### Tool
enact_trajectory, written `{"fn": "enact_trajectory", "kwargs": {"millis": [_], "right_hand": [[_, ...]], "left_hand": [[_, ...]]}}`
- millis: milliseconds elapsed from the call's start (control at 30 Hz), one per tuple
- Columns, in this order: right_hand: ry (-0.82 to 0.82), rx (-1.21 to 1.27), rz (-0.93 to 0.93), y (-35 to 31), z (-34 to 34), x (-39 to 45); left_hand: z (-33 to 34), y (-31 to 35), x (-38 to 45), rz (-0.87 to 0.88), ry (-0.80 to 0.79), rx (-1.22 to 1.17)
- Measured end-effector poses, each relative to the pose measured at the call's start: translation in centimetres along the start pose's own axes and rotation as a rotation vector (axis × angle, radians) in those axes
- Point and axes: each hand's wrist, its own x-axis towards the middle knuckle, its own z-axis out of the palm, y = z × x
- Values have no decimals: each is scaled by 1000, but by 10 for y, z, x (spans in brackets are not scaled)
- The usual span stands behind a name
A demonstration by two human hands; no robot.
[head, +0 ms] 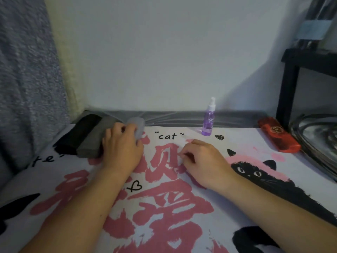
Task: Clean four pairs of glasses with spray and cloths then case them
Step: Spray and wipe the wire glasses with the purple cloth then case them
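Observation:
My left hand (122, 148) is curled over a pale grey glasses case (137, 126) at the back left of the table. Touching its left side lie a dark grey case (94, 141) and a black case (78, 136). My right hand (202, 161) rests on the table's middle, fingertips pinched on what looks like a thin pale cloth (177, 148) lying flat. A purple spray bottle (208, 121) stands upright behind my right hand, apart from it. A red case (279, 137) lies shut at the back right. No glasses show.
A cat-print cover (164, 207) in pink, white and black lies over the table. A black shelf frame (290, 88) and coiled items (317, 139) crowd the right edge. A grey fabric (27, 79) hangs at the left, with a wall behind.

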Motion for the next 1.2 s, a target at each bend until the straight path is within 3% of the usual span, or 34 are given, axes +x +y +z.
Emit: {"fn": "enact_trajectory", "kwargs": {"millis": [133,233,333,400,467,667,767,1200], "right_hand": [[42,124,46,0,-5,-3],[103,230,113,1,-9,4],[127,288,139,3,-13,5],[148,287,93,3,-13,4],[123,276,9,3,-15,3],[-170,254,-216,-4,-7,-5],[-193,172,-198,0,-8,-5],[-248,250,-144,16,-22,1]], "left_hand": [[-14,21,-16,60,-133,-188],[-31,25,-31,228,-359,-245],[-50,7,-27,260,-654,-340],[-57,-8,-15,296,-737,-344],[-54,-18,-8,333,-710,-346],[-36,-10,-11,365,-686,-496],[-31,-12,-13,372,-654,-497],[-22,-5,-24,305,-588,-533]]}}
